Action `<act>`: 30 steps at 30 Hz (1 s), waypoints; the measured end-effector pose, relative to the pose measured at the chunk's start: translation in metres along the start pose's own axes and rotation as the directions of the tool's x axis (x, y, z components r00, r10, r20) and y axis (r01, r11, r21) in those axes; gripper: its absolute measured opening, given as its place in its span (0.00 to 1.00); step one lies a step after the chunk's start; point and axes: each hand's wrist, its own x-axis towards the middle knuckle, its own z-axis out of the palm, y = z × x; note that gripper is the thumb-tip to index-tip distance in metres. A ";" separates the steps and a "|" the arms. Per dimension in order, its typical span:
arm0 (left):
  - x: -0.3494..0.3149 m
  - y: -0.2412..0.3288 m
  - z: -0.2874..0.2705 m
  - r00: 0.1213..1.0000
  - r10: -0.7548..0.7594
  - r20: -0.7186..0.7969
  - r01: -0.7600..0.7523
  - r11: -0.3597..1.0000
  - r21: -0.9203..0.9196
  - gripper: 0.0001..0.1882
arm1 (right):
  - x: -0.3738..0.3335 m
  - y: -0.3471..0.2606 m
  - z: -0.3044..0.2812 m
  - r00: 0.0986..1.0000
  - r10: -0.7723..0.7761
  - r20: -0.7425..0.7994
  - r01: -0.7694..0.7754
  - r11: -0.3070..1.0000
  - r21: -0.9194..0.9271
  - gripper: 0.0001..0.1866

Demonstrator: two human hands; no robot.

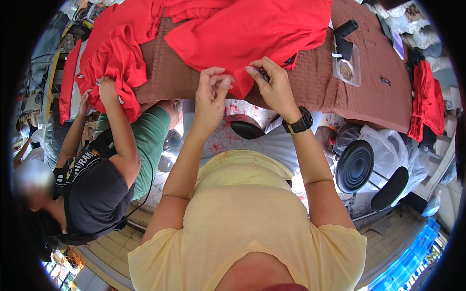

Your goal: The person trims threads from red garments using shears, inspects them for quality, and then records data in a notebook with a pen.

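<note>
Red fabric point(252, 34) lies in a loose pile over the brown-covered table point(165, 72), and one corner drops at the near edge between my hands. My left hand point(209, 102) is beside that corner, its fingers bent and apart; I see nothing clearly held in it. My right hand point(276, 87) is closed at the fabric's right side, thumb and forefinger drawn together. A small dark tool point(263, 74), perhaps thread snips, shows partly inside its grip; the rest is hidden by the fingers.
On the left a co-worker handles another red cloth point(116, 72). A clear plastic box point(347, 68) with a round roll of tape sits at right beside a black cylinder point(346, 28). Black round stool seats point(355, 166) and plastic bags point(388, 148) stand below the table's right side.
</note>
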 end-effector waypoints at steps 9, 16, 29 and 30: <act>-0.002 0.011 0.014 0.981 0.184 0.062 -0.193 0.877 0.440 0.18 | 0.003 -0.015 -0.001 0.994 0.110 -0.006 -0.110 0.994 0.001 0.11; 0.002 0.001 0.026 0.984 0.169 -0.063 -0.147 0.955 0.258 0.09 | 0.002 -0.016 -0.001 0.982 0.188 -0.030 -0.186 0.981 0.053 0.12; 0.002 -0.002 0.015 0.952 -0.294 0.091 0.307 0.913 -0.269 0.06 | -0.051 -0.046 -0.003 0.844 0.482 0.234 -0.531 0.695 0.484 0.25; 0.001 0.001 0.017 0.957 -0.276 0.095 0.291 0.924 -0.247 0.06 | -0.052 -0.045 -0.002 0.848 0.472 0.242 -0.528 0.705 0.474 0.25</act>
